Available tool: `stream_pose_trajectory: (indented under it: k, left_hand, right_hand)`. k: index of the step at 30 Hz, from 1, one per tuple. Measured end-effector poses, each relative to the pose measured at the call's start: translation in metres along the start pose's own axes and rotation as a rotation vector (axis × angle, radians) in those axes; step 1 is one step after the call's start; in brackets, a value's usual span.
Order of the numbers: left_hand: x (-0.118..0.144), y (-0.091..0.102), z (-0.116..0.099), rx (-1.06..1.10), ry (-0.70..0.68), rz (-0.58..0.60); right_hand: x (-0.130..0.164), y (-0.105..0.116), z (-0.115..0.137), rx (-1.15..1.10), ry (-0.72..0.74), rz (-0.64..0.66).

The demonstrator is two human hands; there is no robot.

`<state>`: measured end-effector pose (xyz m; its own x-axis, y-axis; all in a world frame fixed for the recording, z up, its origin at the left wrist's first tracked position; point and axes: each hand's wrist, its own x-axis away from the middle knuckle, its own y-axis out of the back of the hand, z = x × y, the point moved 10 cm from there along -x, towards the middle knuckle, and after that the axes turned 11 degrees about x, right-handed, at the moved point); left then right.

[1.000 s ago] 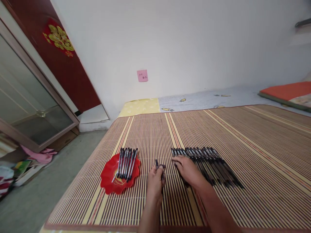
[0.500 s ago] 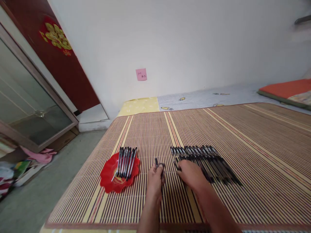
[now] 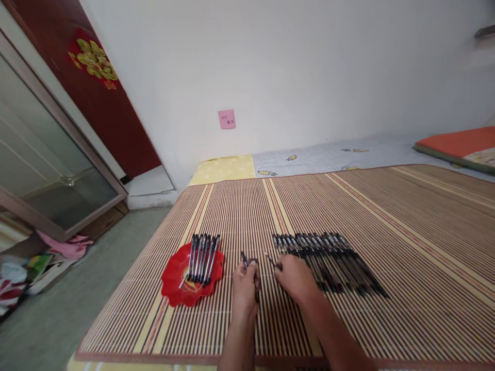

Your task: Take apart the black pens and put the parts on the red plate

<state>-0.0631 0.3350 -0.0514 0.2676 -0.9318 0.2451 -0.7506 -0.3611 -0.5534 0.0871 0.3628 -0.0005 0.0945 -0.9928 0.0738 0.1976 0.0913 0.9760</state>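
My left hand (image 3: 244,283) is closed on a black pen (image 3: 243,256), whose dark end sticks up past the thumb. Most of that pen is hidden by my fingers. To its right, my right hand (image 3: 296,275) pinches another slim dark pen (image 3: 272,260), its light, narrow tip pointing up and left toward my left hand. The two pens are apart. Just beyond and right of my right hand, a row of black pens (image 3: 338,260) lies side by side on the striped mat (image 3: 216,330). My right hand covers part of the row's left end.
A red, wavy-edged plate (image 3: 172,288) on the left carries several clear-barrelled pens (image 3: 201,257) and a small white stick. A pink note (image 3: 226,119) is stuck on the wall behind. An orange folded cloth (image 3: 460,144) lies at the far right.
My right hand has moved slightly left, drawing its pen away from the row, closer to my left hand. The pen end in my left hand now leans more to the left.
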Motion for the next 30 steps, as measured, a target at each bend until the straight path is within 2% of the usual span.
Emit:
stream_pose_trajectory:
  k: [4,9,16,22,27,30]
  left_hand:
    - [-0.002,0.007,-0.013,0.045,-0.060,-0.041]
    - [-0.001,0.002,-0.029,0.072,-0.074,0.027]
    - [0.001,0.001,-0.038,0.089,-0.076,0.043]
    - [0.001,-0.002,-0.042,0.091,-0.091,0.073]
    - [0.005,-0.009,-0.045,0.051,-0.063,0.143]
    - [0.008,-0.012,-0.047,0.045,-0.044,0.153]
  right_hand:
    - [0.004,0.012,0.016,-0.171,0.112,-0.072]
    - [0.011,0.018,0.033,-0.339,0.243,-0.126]
    - [0.016,0.022,0.047,-0.391,0.341,-0.173]
    - [0.020,0.030,0.052,-0.460,0.376,-0.281]
    - [0.013,0.017,0.048,-0.701,0.294,-0.161]
    - [0.013,0.014,0.053,-0.900,0.329,-0.101]
